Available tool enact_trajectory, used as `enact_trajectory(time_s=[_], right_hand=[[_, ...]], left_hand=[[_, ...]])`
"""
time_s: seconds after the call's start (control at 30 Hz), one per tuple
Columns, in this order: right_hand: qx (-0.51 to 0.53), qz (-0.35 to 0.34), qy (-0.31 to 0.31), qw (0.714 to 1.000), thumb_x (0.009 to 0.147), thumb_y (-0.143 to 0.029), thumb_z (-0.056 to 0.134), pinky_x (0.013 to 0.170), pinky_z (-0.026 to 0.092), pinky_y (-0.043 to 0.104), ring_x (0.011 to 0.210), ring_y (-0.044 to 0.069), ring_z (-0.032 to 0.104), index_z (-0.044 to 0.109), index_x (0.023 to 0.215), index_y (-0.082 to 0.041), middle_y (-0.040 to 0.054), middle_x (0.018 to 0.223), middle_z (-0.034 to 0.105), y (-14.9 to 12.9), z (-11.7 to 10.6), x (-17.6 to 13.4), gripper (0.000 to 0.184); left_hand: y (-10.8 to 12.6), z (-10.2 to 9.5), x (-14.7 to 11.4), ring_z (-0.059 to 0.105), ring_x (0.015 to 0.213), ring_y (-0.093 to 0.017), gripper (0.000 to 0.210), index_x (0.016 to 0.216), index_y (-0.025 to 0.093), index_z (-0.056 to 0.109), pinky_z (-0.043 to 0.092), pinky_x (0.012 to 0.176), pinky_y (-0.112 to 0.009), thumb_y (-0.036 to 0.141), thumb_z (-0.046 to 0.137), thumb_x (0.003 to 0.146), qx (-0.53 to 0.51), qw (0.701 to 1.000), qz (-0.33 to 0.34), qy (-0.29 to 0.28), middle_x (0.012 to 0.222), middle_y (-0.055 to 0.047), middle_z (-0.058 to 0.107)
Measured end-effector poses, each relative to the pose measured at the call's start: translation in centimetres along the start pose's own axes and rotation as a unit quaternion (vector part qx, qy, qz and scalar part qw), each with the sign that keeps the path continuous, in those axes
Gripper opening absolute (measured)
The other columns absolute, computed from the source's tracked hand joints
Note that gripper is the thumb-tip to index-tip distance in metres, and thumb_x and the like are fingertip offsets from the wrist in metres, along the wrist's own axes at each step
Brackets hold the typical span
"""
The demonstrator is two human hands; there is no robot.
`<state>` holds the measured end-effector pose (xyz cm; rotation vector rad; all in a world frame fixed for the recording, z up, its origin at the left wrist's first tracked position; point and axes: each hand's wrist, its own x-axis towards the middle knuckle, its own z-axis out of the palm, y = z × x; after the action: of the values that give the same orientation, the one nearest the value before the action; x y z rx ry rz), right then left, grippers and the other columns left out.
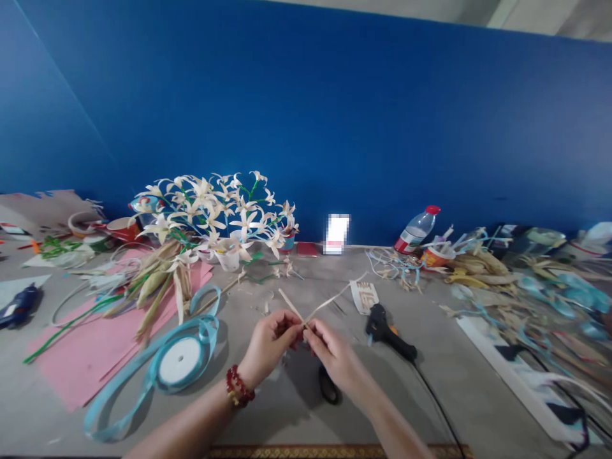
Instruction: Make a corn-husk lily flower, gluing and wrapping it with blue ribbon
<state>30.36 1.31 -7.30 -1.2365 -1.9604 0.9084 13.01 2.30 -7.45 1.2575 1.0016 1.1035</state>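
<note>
My left hand [272,343] and my right hand [335,350] meet over the middle of the table, fingers closed in a pinch. Between the fingertips are two narrow pale strips, apparently dried husk, crossing in a V. The shorter, straighter strip [290,305] leans up to the left. The longer, thinner strip [329,300] runs up to the right. Which hand holds which strip is hard to tell. A red bead bracelet [239,386] circles my left wrist. Below my right hand lies a black loop handle [329,389], perhaps of scissors, partly hidden.
A black glue gun [389,335] with a cord lies to the right, near a power strip [516,382]. Blue ribbon on a spool [180,360] and pink paper [76,366] lie left. White husk flowers [210,213] stand behind. A bottle [415,229] leans against the blue wall.
</note>
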Motion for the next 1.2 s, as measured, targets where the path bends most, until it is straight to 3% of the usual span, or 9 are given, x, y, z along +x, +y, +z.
enact_trajectory(time_s=[0.17,0.33,0.6,0.83,1.07,1.2], right_hand=[[0.035,0.041,0.009,0.999,0.100,-0.046,0.041,0.059,0.036,0.025,0.059,0.014,0.050,0.050,0.069,-0.021,-0.0032,0.059,0.050,0.5,1.0,0.4,0.041],[0.117,0.067,0.009,0.991,0.100,-0.048,0.042,0.056,0.035,0.025,0.055,0.013,0.047,0.056,0.073,-0.020,-0.0038,0.057,0.048,1.1,1.0,0.5,0.042],[0.174,0.103,-0.022,0.979,0.095,-0.058,0.046,0.053,0.034,0.024,0.054,0.012,0.045,0.054,0.070,-0.019,-0.0026,0.058,0.049,-0.1,1.4,0.2,0.048],[0.387,0.230,-0.055,0.891,0.079,-0.066,0.064,0.038,0.010,0.020,0.038,0.004,0.022,0.055,0.063,-0.017,-0.0086,0.044,0.036,-1.2,0.9,-0.3,0.052],[0.539,0.254,-0.073,0.799,0.081,-0.049,0.071,0.036,0.008,0.016,0.037,0.002,0.016,0.056,0.065,-0.016,-0.0102,0.044,0.036,-2.4,-0.1,-1.4,0.040],[0.596,0.234,-0.123,0.758,0.083,-0.050,0.067,0.035,0.007,0.015,0.037,0.003,0.010,0.052,0.063,-0.018,-0.0119,0.041,0.028,-2.7,-1.4,-2.3,0.041]], left_hand=[[-0.6,-0.3,-0.2,0.056,0.058,-0.011,0.014,0.081,0.014,0.065,0.045,0.054,-0.020,0.028,0.066,0.083,0.024,1.000,0.009,-0.010,0.068,0.000,0.064],[-0.4,-0.5,-0.3,0.057,0.059,-0.012,0.018,0.080,0.014,0.069,0.046,0.055,-0.021,0.031,0.063,0.085,0.032,0.999,0.007,-0.030,0.071,-0.003,0.068],[0.6,-1.0,-0.8,0.061,0.068,-0.013,0.016,0.076,0.015,0.066,0.045,0.067,-0.022,0.020,0.057,0.088,0.173,0.980,0.097,-0.019,0.071,-0.002,0.068],[0.7,-1.2,-1.0,0.057,0.068,-0.014,0.020,0.077,0.016,0.064,0.043,0.065,-0.022,0.026,0.055,0.092,0.186,0.974,0.123,-0.050,0.072,-0.002,0.065],[0.8,-1.6,-0.7,0.049,0.059,-0.011,0.024,0.074,0.016,0.060,0.039,0.057,-0.021,0.032,0.056,0.091,0.147,0.981,0.106,-0.063,0.063,0.001,0.056],[0.6,-1.6,-0.6,0.049,0.058,-0.011,0.028,0.076,0.016,0.060,0.039,0.055,-0.021,0.040,0.059,0.090,0.097,0.991,0.063,-0.074,0.064,0.001,0.056]])
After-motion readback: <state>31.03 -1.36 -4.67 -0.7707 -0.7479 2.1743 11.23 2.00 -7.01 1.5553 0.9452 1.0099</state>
